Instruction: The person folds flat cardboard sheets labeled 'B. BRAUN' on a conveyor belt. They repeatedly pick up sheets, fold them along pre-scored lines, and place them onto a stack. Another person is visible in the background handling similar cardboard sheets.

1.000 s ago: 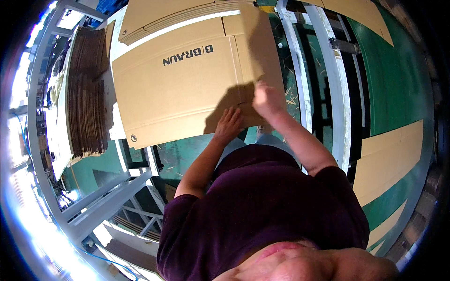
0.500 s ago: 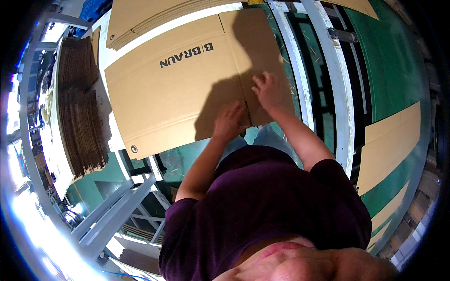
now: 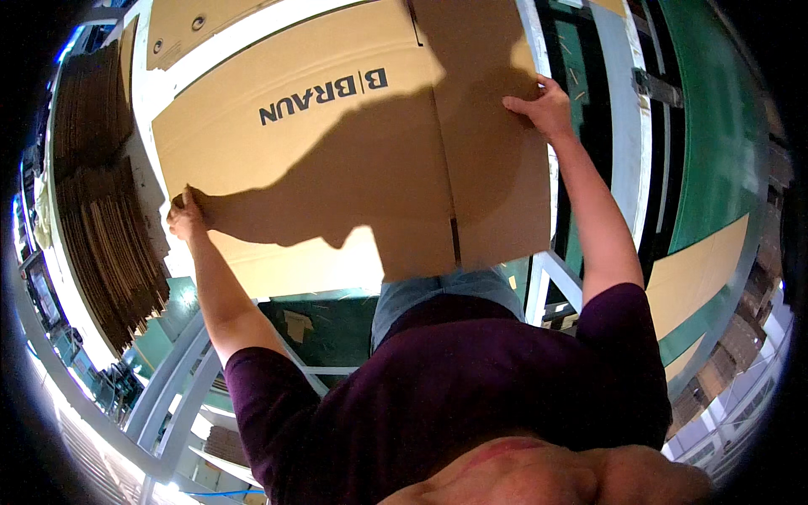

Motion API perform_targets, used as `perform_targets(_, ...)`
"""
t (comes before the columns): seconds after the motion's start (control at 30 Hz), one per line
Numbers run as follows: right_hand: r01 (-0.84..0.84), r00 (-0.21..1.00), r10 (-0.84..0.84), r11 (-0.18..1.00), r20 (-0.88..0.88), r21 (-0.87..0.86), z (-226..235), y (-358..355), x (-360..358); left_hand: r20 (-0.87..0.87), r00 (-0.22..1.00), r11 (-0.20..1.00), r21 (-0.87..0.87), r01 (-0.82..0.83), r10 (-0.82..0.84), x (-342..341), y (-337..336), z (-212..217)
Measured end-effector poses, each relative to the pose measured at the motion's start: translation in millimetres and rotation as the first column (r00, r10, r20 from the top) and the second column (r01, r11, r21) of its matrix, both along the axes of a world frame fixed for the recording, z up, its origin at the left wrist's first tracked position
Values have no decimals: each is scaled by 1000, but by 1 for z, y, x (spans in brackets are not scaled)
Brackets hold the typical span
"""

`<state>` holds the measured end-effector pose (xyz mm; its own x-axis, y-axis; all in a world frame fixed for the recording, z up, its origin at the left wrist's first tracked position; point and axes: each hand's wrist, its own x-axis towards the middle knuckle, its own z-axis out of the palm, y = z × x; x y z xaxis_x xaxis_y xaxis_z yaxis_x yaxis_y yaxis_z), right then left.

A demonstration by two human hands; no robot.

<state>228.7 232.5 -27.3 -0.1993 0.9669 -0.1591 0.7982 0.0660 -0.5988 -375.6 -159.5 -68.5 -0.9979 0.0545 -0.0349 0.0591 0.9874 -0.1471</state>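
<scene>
A large flat brown cardboard box blank (image 3: pixel 337 160) with dark print, creases and a slot lies in front of me, its near edge at my waist. My left hand (image 3: pixel 187 216) is closed on its left edge, with the thumb on top. On the opposite side my right hand (image 3: pixel 545 109) grips the right edge, thumb over the face and fingers at the rim. The shadow of my head and arm falls across the blank. The undersides of both grips are hidden.
To the left stands a dense stack of brown cardboard (image 3: pixel 114 244) on a white surface. More cardboard sheets (image 3: pixel 219 34) lie beyond the blank. On the right run pale metal rails (image 3: pixel 619 126), then a green surface (image 3: pixel 715 143) with another cardboard piece (image 3: pixel 699 269).
My hands have spread from the blank's near right part out to its left and right edges and now grip them. The blank appears larger and shifted in view.
</scene>
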Motion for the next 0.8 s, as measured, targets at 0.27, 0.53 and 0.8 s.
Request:
perform_targets(0.27, -129, 991, 129, 945, -20, -299, 55, 23, -13, -138, 989, 975, 207, 77, -49, -82, -81, 1)
perform_targets(0.53, -67, 937, -163, 786, -310, -614, 25, 23, -14, 392, 910, 545, 738, -399, 135, -70, -67, -1)
perform_targets(0.8, -27, 981, -42, 935, -187, -355, 13, 8, -37, -114, 950, 957, 35, -289, 291, -51, -39, 7)
